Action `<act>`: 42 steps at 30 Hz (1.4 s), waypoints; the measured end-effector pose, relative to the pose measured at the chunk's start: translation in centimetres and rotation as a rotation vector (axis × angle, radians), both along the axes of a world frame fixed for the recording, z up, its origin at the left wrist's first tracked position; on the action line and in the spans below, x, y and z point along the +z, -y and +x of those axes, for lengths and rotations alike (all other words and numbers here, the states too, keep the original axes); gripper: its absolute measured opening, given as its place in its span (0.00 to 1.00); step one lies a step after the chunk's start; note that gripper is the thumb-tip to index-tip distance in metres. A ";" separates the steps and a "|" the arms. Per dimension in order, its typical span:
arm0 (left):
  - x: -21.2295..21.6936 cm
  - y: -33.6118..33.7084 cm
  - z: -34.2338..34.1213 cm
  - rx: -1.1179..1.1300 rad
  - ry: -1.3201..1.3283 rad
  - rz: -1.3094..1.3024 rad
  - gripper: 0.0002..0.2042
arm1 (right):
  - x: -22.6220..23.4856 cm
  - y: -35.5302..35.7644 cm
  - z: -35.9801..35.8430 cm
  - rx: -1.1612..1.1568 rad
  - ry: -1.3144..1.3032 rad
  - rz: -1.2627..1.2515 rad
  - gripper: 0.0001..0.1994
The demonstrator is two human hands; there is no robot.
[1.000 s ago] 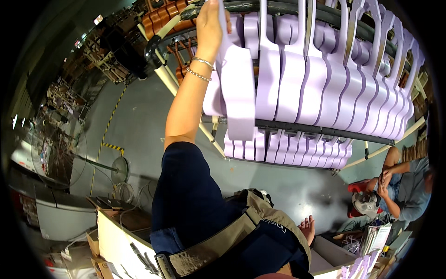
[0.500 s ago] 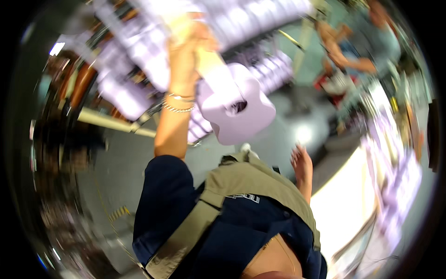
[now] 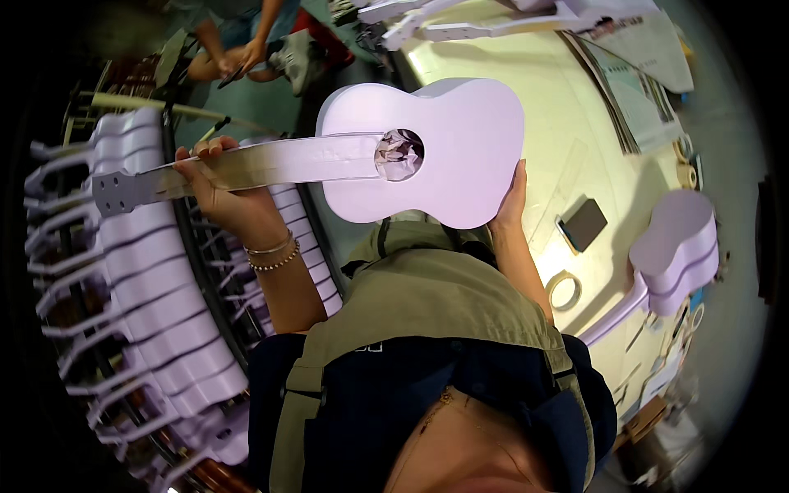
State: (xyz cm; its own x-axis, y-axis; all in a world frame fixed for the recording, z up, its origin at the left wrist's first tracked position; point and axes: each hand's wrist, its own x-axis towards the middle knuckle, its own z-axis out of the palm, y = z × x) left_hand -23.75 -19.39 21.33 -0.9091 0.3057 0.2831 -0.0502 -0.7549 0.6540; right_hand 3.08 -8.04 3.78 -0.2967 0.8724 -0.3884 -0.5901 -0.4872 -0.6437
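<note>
A dark rectangular phone screen (image 3: 584, 223) lies on the pale worktable (image 3: 493, 74)

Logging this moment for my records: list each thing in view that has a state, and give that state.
Lilac ukulele: off the rack, held level in both hands.
Left hand: gripping the neck.
Right hand: against the body's rounded end.
Rack of ukuleles: full, in rows.
Second ukulele: lying on the table.
Tape roll: lying flat.
</note>
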 end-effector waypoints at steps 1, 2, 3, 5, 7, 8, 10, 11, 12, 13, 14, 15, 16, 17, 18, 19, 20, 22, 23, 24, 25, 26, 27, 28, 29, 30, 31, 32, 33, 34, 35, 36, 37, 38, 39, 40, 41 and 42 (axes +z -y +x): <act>-0.7 -0.8 -0.4 -0.045 -0.006 -0.028 0.12 | -0.2 0.0 0.1 -0.041 -0.003 -0.006 0.29; -1.4 -1.8 -0.3 -0.100 -0.021 -0.077 0.14 | -0.4 -0.1 0.2 -0.083 0.000 -0.021 0.28; -2.0 -2.9 0.1 -0.151 -0.044 -0.124 0.15 | -0.4 -0.1 0.1 -0.118 0.007 -0.023 0.28; -3.3 -4.7 1.3 -0.231 -0.165 -0.292 0.21 | -0.6 -0.3 -0.2 -0.183 0.021 -0.023 0.28; -4.2 -6.2 2.4 -0.346 -0.265 -0.358 0.22 | -0.6 -0.6 -0.5 -0.256 0.052 -0.014 0.28; -4.7 -6.9 2.2 -0.351 -0.312 -0.391 0.25 | -0.6 -0.5 -0.9 -0.295 0.065 -0.013 0.28; -4.9 -8.2 1.5 -0.407 -0.268 -0.369 0.24 | -0.6 -0.5 -1.4 -0.355 0.069 -0.040 0.29; -5.0 -8.7 1.2 -0.431 -0.244 -0.363 0.24 | -0.6 -0.4 -1.7 -0.381 0.070 -0.056 0.29; -5.1 -9.3 0.7 -0.461 -0.245 -0.362 0.23 | -0.6 -0.3 -1.9 -0.393 0.057 -0.053 0.29; -5.3 -9.7 0.2 -0.478 -0.238 -0.370 0.23 | -0.7 -0.1 -2.1 -0.404 0.044 -0.050 0.30; -5.3 -10.3 -0.1 -0.490 -0.241 -0.375 0.23 | -0.4 -0.2 -2.4 -0.411 0.021 -0.043 0.30; -5.2 -10.8 -0.3 -0.499 -0.243 -0.381 0.23 | 0.0 -0.2 -2.5 -0.427 0.015 -0.071 0.31; -5.2 -11.2 -0.3 -0.513 -0.220 -0.380 0.23 | 0.6 -0.2 -2.6 -0.441 0.009 -0.098 0.31; -5.0 -11.5 -0.3 -0.537 -0.225 -0.380 0.23 | 1.1 -0.1 -2.8 -0.457 0.000 -0.123 0.31; -4.9 -11.7 -0.2 -0.560 -0.230 -0.379 0.23 | 1.2 0.0 -2.8 -0.466 0.000 -0.133 0.31; -4.7 -11.9 0.0 -0.583 -0.234 -0.379 0.23 | 1.2 0.1 -2.7 -0.474 0.000 -0.143 0.31; -4.4 -12.1 0.4 -0.604 -0.250 -0.373 0.23 | 1.2 0.1 -2.6 -0.481 -0.002 -0.152 0.32; -4.0 -12.5 1.0 -0.646 -0.280 -0.362 0.23 | 1.6 0.3 -2.4 -0.514 0.006 -0.157 0.32; -3.9 -12.6 1.2 -0.660 -0.281 -0.357 0.23 | 1.6 0.5 -2.3 -0.533 0.009 -0.160 0.32; -3.9 -12.8 1.4 -0.676 -0.283 -0.352 0.24 | 1.4 0.7 -2.1 -0.546 -0.001 -0.144 0.32; -3.9 -13.0 1.7 -0.691 -0.284 -0.348 0.24 | 1.1 0.8 -1.9 -0.559 -0.011 -0.128 0.32; -4.0 -13.2 1.8 -0.697 -0.265 -0.344 0.23 | 1.2 0.8 -1.6 -0.571 -0.015 -0.111 0.32; -4.1 -13.6 1.6 -0.702 -0.246 -0.342 0.23 | 1.4 0.8 -1.4 -0.588 -0.003 -0.114 0.32; -4.3 -14.0 1.5 -0.707 -0.228 -0.339 0.23 | 1.7 0.7 -1.3 -0.604 0.008 -0.117 0.32; -4.7 -14.3 1.3 -0.721 -0.207 -0.333 0.22 | 2.0 0.7 -1.3 -0.622 0.016 -0.125 0.32; -5.1 -14.6 1.0 -0.734 -0.187 -0.327 0.22 | 2.1 0.8 -1.1 -0.624 0.022 -0.106 0.32; -5.4 -14.9 0.9 -0.746 -0.167 -0.321 0.21 | 2.2 0.9 -0.9 -0.624 0.029 -0.087 0.32; -5.5 -15.1 1.1 -0.732 -0.145 -0.347 0.20 | 2.3 1.1 -0.7 -0.627 0.038 -0.070 0.33; -5.7 -15.3 1.1 -0.746 -0.142 -0.346 0.20 | 2.5 1.2 -0.6 -0.635 0.044 -0.064 0.33; -6.0 -15.6 1.0 -0.759 -0.139 -0.345 0.19 | 2.7 1.1 -0.4 -0.643 0.050 -0.057 0.33; -6.3 -16.1 0.8 -0.769 -0.132 -0.343 0.19 | 3.2 1.0 -0.4 -0.646 0.060 -0.050 0.33; -6.6 -16.3 0.6 -0.759 -0.150 -0.371 0.19 | 4.2 1.1 -0.5 -0.638 0.116 -0.042 0.33; -6.7 -16.6 0.3 -0.779 -0.152 -0.382 0.19 | 4.5 1.2 -0.4 -0.628 0.115 -0.040 0.32; -6.7 -17.0 0.1 -0.798 -0.153 -0.391 0.19 | 4.5 1.1 -0.1 -0.616 0.117 -0.035 0.32; -6.7 -17.1 0.2 -0.815 -0.152 -0.400 0.19 | 4.5 1.2 0.1 -0.602 0.119 -0.030 0.32; -6.6 -16.9 0.5 -0.807 -0.151 -0.457 0.21 | 4.8 1.5 0.2 -0.581 0.145 -0.018 0.32; -6.4 -17.0 0.4 -0.852 -0.151 -0.456 0.21 | 5.4 1.5 0.2 -0.574 0.172 -0.031 0.32; -6.3 -17.2 0.2 -0.895 -0.150 -0.456 0.22 | 6.1 1.5 0.2 -0.565 0.199 -0.045 0.32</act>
